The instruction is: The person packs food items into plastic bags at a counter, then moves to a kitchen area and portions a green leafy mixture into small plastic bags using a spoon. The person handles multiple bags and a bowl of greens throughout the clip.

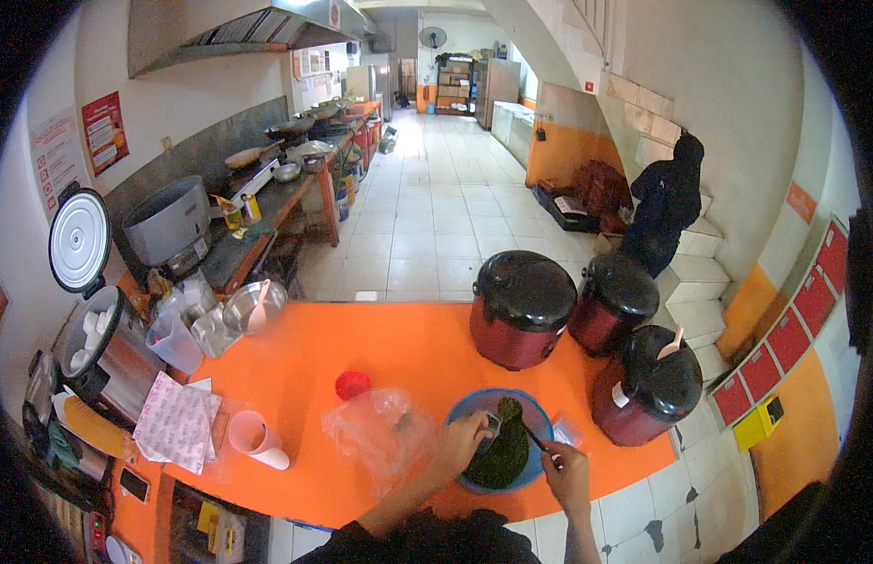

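Note:
My left hand [463,443] holds a small clear plastic container [492,425] over the left side of a blue plastic bowl [472,400]. In the bowl lies a heap of finely chopped dark green food [498,467]; what it is exactly I cannot tell. A spoon with a dark handle [534,438] is gripped in my right hand [567,471], at the bowl's right rim. Its head, loaded with the green food, is raised beside the container. A crumpled clear plastic bag [376,437] lies left of the bowl, and a small clear packet [567,433] to its right.
Several dark red rice warmers with black lids [514,342] stand at the orange table's [302,366] right. Further left are a red lid [352,385], a pink cup [250,436], printed paper sheets [174,423] and a steel bowl [240,310]. A person in black [665,204] stands by the stairs.

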